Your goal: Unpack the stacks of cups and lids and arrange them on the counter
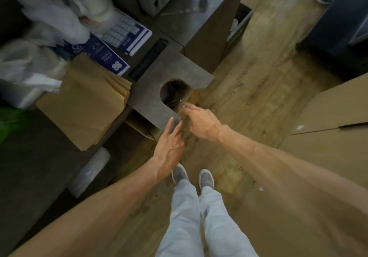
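Note:
A stack of white cups (97,0) in clear plastic lies blurred at the top left of the dark counter (151,97). Another plastic-wrapped stack (90,172) sits lower down, beside the counter. The counter's near end has a round cutout (174,94) with clear plastic film showing inside it. My right hand (201,122) reaches to the cutout's near edge, its index finger stretched toward the film and nothing visibly held. My left hand (170,144) is at the counter's near corner, fingers straight and touching the edge, also with nothing in it.
Brown paper bags (83,107) lie flat on the counter, with blue-and-white printed cards (127,35) and crumpled plastic bags (49,16) behind them. A large cardboard box (328,123) stands on the wooden floor at the right. My legs and grey shoes (192,177) are below.

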Available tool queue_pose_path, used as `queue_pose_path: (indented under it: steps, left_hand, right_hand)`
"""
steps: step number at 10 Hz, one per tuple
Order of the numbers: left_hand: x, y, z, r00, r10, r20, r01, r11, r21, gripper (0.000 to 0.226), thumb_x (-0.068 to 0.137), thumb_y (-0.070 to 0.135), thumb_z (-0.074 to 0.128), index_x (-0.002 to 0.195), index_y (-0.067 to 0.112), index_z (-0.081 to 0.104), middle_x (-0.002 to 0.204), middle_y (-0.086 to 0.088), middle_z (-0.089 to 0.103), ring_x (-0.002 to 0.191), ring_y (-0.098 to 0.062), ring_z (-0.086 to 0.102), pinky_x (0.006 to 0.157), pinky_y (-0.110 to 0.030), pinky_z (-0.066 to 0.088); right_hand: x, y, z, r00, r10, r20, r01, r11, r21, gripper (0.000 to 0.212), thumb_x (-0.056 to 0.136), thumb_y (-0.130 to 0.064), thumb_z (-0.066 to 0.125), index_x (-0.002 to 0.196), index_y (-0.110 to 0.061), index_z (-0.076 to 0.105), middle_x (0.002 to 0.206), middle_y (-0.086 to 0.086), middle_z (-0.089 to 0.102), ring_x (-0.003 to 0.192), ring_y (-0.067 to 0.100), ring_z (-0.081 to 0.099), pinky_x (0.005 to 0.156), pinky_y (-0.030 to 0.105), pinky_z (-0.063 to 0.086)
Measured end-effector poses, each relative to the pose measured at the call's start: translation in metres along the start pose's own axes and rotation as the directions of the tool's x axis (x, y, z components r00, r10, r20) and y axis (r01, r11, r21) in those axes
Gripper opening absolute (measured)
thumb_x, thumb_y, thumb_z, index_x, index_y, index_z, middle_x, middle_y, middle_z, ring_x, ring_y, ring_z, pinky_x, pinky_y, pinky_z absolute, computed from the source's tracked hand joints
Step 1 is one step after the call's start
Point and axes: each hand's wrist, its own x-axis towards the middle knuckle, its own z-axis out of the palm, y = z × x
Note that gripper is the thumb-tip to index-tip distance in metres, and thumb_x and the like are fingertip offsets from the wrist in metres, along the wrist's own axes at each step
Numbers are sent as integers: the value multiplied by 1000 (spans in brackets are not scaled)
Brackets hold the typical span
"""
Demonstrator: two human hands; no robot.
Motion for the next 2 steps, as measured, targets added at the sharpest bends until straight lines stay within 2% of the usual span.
queue_pose_path:
  steps: [1, 2]
  left_hand:
    - [-21, -17, -30, 988, -34, -153, 9, 987, -161, 63, 98, 27, 32, 159, 15, 20, 167, -15, 1, 151, -33, -18, 112, -56, -27]
    - [-43, -43, -62, 976, -172, -136, 140, 967, -214, 65, 98, 34, 20, 158, 8, 15, 167, -17, 3, 154, -33, -8, 121, -52, -14]
  right_hand:
    - [-9, -12, -28, 989, -56, -134, 52, 998, -30, 54, 97, -14, 55, 150, -16, 44, 162, 3, 37, 136, 26, 52, 109, 46, 44]
    - [-17, -31, -63, 971, -136, -198, 121, 989, -88, 48, 100, -20, 53, 148, -16, 48, 157, 4, 43, 133, 25, 54, 107, 42, 43]
